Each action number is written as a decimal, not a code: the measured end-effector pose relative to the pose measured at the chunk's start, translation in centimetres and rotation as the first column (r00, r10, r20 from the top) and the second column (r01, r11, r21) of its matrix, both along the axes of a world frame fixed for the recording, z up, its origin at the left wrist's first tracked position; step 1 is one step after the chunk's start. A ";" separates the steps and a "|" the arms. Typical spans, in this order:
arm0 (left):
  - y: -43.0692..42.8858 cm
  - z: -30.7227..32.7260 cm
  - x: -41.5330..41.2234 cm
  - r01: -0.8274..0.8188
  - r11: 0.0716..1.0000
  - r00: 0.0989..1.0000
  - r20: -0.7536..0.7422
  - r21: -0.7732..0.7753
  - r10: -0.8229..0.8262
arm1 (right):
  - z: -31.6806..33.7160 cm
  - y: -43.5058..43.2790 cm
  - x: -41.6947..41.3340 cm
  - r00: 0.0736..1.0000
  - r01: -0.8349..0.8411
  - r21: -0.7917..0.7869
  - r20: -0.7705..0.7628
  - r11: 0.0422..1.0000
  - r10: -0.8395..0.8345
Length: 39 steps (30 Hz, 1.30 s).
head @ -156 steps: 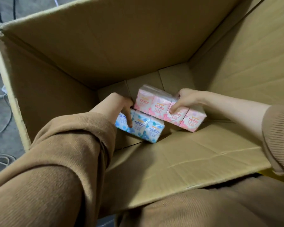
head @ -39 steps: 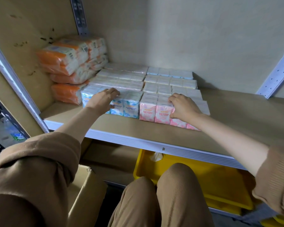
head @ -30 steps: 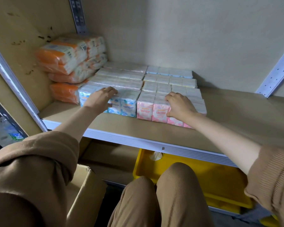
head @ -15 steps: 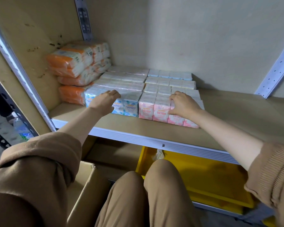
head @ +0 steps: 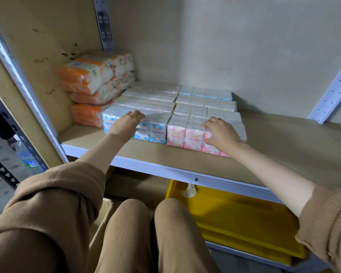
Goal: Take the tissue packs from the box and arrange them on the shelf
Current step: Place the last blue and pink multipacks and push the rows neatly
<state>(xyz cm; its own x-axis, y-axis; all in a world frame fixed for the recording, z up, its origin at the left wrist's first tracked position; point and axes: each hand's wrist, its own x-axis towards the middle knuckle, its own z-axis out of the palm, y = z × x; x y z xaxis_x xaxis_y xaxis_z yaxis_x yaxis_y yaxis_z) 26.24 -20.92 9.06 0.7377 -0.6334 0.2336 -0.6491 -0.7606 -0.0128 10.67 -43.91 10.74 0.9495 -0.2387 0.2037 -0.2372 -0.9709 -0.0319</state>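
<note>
A beige board shelf (head: 283, 146) with a white ribbed metal front rail crosses the middle of the frame. Under it, at lower right, sits a yellow plastic tray (head: 244, 217), and at the bottom left a flap of the brown cardboard box (head: 100, 219) shows beside the person's knees.

On the left half of the shelf a flat block of plastic-wrapped tissue bundles (head: 185, 101) runs in rows from the back wall to near the front edge. Orange-and-white soft packs (head: 91, 75) are stacked against the left side panel, touching the block.

The front row of the block holds two bundles side by side, touching each other. The blue-and-white tissue bundle (head: 156, 131) is at centre left and the pink-and-white tissue bundle (head: 185, 134) at centre.

The left hand (head: 124, 123) lies on the blue-and-white tissue bundle, covering its middle, fingers bent over the top. Its thumb is hidden, so whether it grips or only rests cannot be told. The right hand (head: 222, 133) clasps the right end of the pink-and-white tissue bundle, fingers spread on top and thumb against the front face.

A clear plastic water bottle (head: 28, 158) stands on the floor at the left edge of the frame. A crumpled white scrap (head: 189, 191) lies in the tray's near left corner.
</note>
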 end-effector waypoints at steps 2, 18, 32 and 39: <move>0.2 -0.3 0.5 0.024 0.999 0.999 0.024 -0.022 -0.024 | 0.0 0.0 0.2 1.000 -0.009 -0.009 0.007 1.000 0.009; 1.8 1.4 2.2 0.075 0.997 0.993 -0.093 0.007 -0.074 | 1.9 0.5 1.5 0.995 -0.063 0.092 -0.073 0.994 0.070; -4.1 4.9 5.5 0.181 0.982 0.980 -0.068 -0.049 -0.184 | 5.0 -2.1 8.5 1.000 -0.007 0.335 0.010 0.942 0.004; -5.9 3.1 7.6 0.120 0.982 0.979 -0.148 -0.146 -0.142 | 2.7 -3.2 10.4 0.995 0.003 0.317 -0.092 0.948 0.028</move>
<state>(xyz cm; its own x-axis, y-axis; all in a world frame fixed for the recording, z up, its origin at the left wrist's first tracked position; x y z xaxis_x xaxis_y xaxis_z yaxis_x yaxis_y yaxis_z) 33.84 -26.77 12.19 0.6849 -0.6972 0.2117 -0.7287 -0.6566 0.1948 21.03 -47.09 13.46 0.9639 -0.2646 0.0290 -0.2422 -0.9171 -0.3166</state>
